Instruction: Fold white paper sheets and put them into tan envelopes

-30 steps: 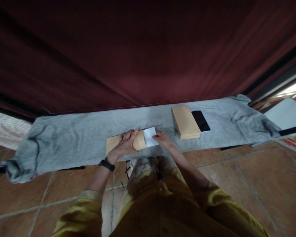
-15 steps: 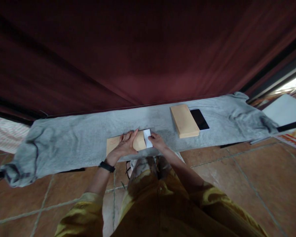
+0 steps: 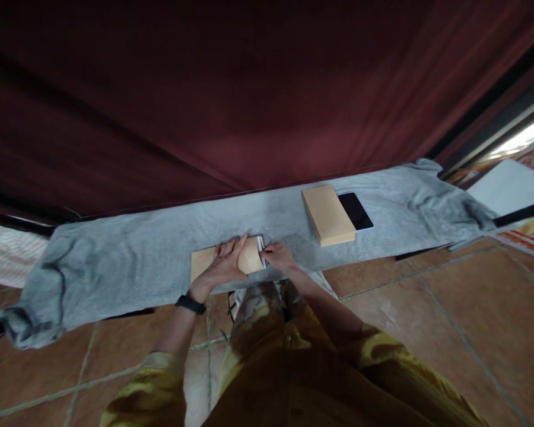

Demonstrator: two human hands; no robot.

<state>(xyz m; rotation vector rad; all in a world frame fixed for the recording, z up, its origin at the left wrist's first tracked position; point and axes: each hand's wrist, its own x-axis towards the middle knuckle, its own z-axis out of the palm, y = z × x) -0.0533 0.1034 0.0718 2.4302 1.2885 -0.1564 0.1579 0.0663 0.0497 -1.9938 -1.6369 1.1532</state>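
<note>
A tan paper envelope [image 3: 250, 256] lies flat on the grey cloth, its open end toward the right. My left hand [image 3: 225, 264] is spread flat on it, fingers apart, pressing it down. A thin strip of folded white paper [image 3: 261, 249] sticks out of the envelope's right end. The rest of that paper is hidden inside. My right hand [image 3: 278, 256] has its fingers closed at the paper's edge, pinching it at the envelope mouth.
To the right, a stack of tan envelopes [image 3: 329, 214] lies beside a dark-screened tablet [image 3: 356, 210]. Grey cloth [image 3: 129, 255] covers the narrow bench. A dark red curtain [image 3: 249, 118] hangs behind it, and floor tiles [image 3: 396, 314] show below.
The white paper has slid left, deeper into the envelope, and my right hand has moved slightly left with it. My left hand stays on the envelope. The view has shifted a little.
</note>
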